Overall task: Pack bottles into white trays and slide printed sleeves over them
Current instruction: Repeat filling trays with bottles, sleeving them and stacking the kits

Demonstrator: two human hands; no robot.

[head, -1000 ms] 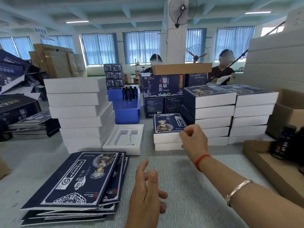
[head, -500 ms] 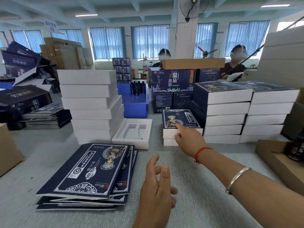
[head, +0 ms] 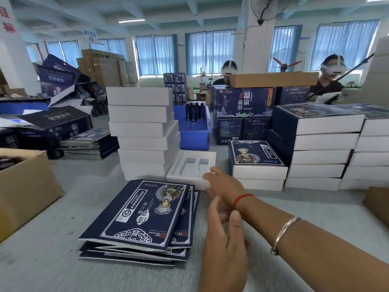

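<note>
The right hand (head: 226, 186) reaches with loosely spread fingers to the near corner of the empty white tray (head: 192, 168), which lies on the tabletop (head: 315, 207) beside the stack of trays (head: 145, 133). The left hand (head: 225, 245) hovers, fingers straight, holding nothing. A careless pull could knock that stack or shove the flat sleeves (head: 139, 216) just before it.

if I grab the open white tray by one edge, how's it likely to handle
The open white tray looks like thin card or foam with empty cutouts, so it is probably light and slides easily. Lifted by one edge it may flex slightly. It lies flat and low, so tipping seems unlikely.
</note>
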